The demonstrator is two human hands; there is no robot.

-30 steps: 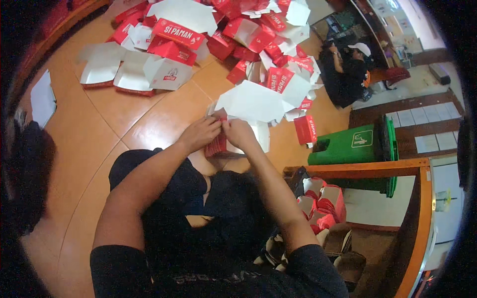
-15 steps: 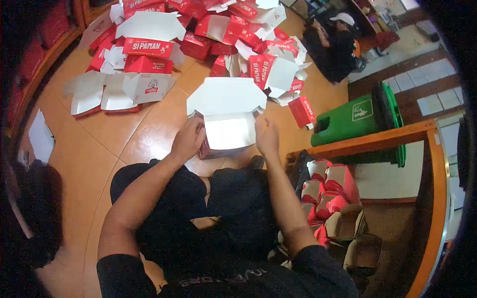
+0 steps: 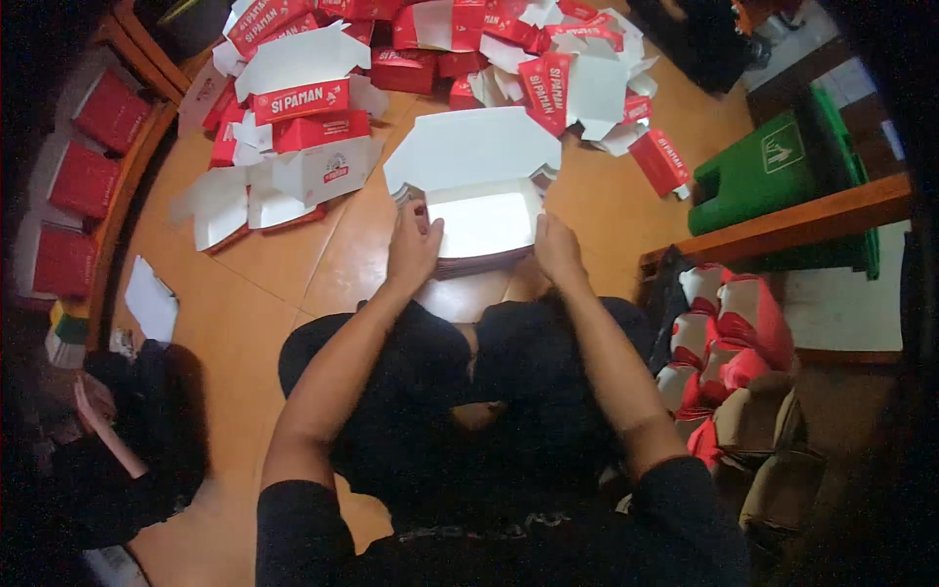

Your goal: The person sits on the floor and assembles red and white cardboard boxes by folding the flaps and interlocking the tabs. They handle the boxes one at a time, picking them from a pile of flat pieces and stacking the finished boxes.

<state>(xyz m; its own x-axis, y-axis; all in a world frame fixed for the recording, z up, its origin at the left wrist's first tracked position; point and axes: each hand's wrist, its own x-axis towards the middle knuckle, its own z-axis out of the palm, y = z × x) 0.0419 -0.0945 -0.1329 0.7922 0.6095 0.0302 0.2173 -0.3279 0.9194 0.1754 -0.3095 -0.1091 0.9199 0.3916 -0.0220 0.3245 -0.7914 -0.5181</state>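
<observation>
Grip of your left hand [image 3: 415,249] was pinching the left wall of the box [image 3: 482,223], thumb at the rim, fingers on the outer side. Right hand [image 3: 560,252] was curled against the right wall; fingers partly hidden, so couldn't tell if it was pinching or only pressing.

Box sat between both hands, white inside up, over the tiled floor [image 3: 337,264], just beyond your legs [image 3: 416,347]. Layered dark red edges [image 3: 484,262] showed under its near rim, so it probably topped a nested stack. Lid [image 3: 473,152] was folded back on the far side; couldn't tell how steeply it leaned. A small corner tab [image 3: 408,186] showed by the left hand, its twin by the right.

My read: you were on shaping, side walls up, lid not yet over. Next move called for walls held square, both far corners checked, and even pressure left and right so the layers below didn't slide.

Around you: pile of red-and-white boxes [image 3: 404,73] beyond the lid, green bin [image 3: 748,171] off right, nested red containers [image 3: 758,318] outside your right forearm. Another person's hand [image 3: 95,399] was at lower left, well apart from yours.
</observation>
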